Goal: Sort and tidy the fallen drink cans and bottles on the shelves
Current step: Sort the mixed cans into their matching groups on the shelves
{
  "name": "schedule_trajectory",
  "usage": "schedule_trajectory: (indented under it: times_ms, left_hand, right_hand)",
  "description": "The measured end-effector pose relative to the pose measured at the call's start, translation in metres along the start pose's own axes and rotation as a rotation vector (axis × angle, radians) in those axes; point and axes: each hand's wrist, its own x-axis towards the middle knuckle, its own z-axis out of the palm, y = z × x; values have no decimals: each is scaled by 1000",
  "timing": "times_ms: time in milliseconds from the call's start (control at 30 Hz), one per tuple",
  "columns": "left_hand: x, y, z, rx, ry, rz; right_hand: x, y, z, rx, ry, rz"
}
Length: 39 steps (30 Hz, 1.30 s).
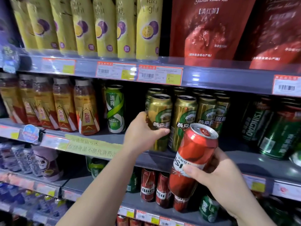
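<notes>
My left hand [143,132] is wrapped around a gold beer can [160,111] that stands upright at the front of the middle shelf [244,160], leftmost in a row of matching gold cans [185,116]. My right hand [216,170] holds a red beer can [195,154] tilted to the right, in the air in front of the shelf edge, below the gold cans. The lower part of the gold can is hidden behind my left hand.
A green-and-white can [115,110] stands alone left of the gold cans, with a gap between. Orange bottles [86,108] fill the left, green Tsingtao cans [268,128] the right. Red cans [154,186] stand on the shelf below. Yellow bottles [146,30] and red pouches [206,30] are above.
</notes>
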Motion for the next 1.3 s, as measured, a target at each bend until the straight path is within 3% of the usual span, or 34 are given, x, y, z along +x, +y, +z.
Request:
schedule_trajectory:
  times_ms: [300,467,600,667,733,833,1067,1167,1300]
  left_hand:
    - [17,5,30,-13,90,32]
    - [16,-9,23,-143,58,42]
    - [30,-37,-25,-124,527,48]
    - [47,-52,-48,-41,634,-66]
    - [67,-65,-57,16,565,-144]
    - [85,-70,-56,-1,417,-124]
    - [95,-73,-55,187,355,-157]
    - [86,-70,-61,121,306,-142]
    - [45,-61,-70,-123,286,76]
  right_hand:
    - [5,-3,-1,10,41,-18]
    - [10,-7,10,-2,15,-44]
    - [15,-9,20,8,-12,-54]
    - [18,-9,26,12,-23,-63]
    - [21,-10,33,20,-25,-66]
    - [24,-12,43,25,-22,-65]
    - [25,-8,56,39,-41,-50]
    - [25,-3,56,60,-49,-52]
    - [23,3,61,111,-95,-75]
